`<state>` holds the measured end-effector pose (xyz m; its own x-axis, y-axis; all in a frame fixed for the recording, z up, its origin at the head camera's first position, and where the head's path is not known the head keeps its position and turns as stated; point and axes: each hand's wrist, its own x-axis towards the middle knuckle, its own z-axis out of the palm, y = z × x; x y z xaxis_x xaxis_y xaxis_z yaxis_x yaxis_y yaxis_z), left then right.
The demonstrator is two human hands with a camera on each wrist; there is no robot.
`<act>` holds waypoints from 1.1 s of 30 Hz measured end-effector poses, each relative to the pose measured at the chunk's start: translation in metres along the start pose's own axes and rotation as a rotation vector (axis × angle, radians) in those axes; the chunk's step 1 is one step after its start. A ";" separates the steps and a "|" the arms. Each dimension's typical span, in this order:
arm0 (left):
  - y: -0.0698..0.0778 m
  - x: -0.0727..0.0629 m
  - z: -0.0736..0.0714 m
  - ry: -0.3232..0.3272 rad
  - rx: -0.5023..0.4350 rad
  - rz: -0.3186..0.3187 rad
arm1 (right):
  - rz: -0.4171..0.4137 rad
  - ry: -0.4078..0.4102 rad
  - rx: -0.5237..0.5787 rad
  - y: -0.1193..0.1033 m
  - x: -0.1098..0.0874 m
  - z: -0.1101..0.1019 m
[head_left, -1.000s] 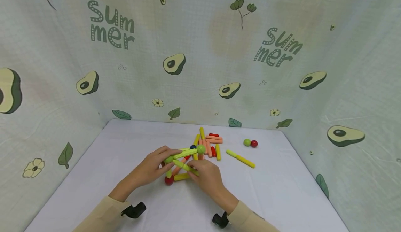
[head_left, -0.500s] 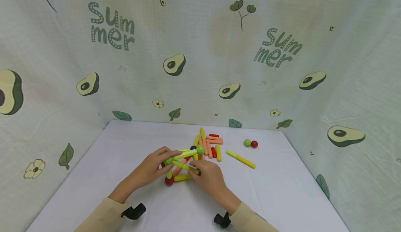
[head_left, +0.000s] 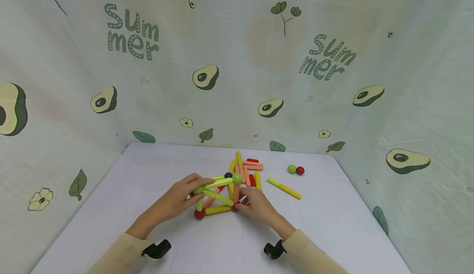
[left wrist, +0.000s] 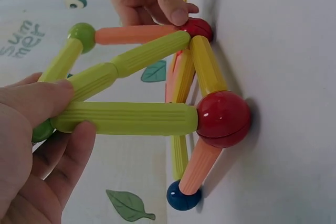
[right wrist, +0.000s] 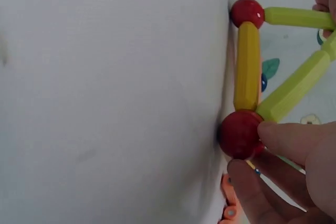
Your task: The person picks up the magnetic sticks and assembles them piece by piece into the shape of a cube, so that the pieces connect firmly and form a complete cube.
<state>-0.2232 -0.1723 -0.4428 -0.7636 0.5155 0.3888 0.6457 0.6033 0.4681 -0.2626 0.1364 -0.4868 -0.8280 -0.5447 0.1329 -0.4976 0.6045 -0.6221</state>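
A toy frame of magnetic rods and balls stands on the table. My left hand (head_left: 189, 191) grips its upper left corner, thumb and fingers around a green ball (left wrist: 42, 131) and the rod ends there. At the lower right corner my right hand (head_left: 257, 204) pinches a red ball (right wrist: 239, 135) between thumb and fingers. A diagonal lime line of two rods (head_left: 218, 197) runs from the green ball to that red ball, touching it. A yellow rod (head_left: 218, 210) joins it to another red ball (head_left: 199, 214). A second green ball (head_left: 237, 178) tops the right side, and a blue ball (left wrist: 184, 196) sits low behind.
Behind the frame lie several loose orange rods (head_left: 253, 167), with red and yellow ones among them. A joined lime and yellow stick (head_left: 284, 188) lies to the right. Farther back are a loose green ball (head_left: 291, 169) and red ball (head_left: 300, 170). A printed cloth hangs behind the table.
My right hand has let go of the diagonal lime rods and moved slightly right onto the red ball, leaving their lower end against it. The left hand keeps its grip in place.
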 end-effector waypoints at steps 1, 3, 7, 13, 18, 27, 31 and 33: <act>-0.001 0.000 -0.001 -0.005 0.002 0.006 | -0.006 0.005 -0.008 0.000 0.001 0.003; -0.003 0.000 -0.004 -0.016 0.005 0.013 | -0.011 0.030 -0.014 -0.003 0.001 0.007; -0.013 0.001 -0.012 -0.046 0.012 0.019 | -0.015 0.072 -0.012 -0.012 -0.001 0.015; -0.024 0.005 -0.027 -0.097 0.028 0.006 | -0.019 0.090 0.005 -0.025 -0.002 0.030; -0.022 0.004 -0.029 -0.001 0.166 0.013 | -0.012 0.105 -0.002 -0.032 0.002 0.037; 0.010 0.012 0.004 0.260 0.380 0.097 | 0.004 0.128 -0.017 -0.041 0.006 0.040; 0.019 0.014 0.020 0.295 0.391 0.086 | -0.022 0.092 -0.023 -0.040 0.007 0.038; 0.021 0.014 0.026 0.308 0.391 0.067 | -0.040 0.042 -0.030 -0.037 0.008 0.030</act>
<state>-0.2200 -0.1371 -0.4480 -0.6485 0.3932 0.6518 0.6027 0.7883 0.1240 -0.2430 0.0923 -0.4864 -0.8171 -0.5443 0.1896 -0.5373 0.6001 -0.5926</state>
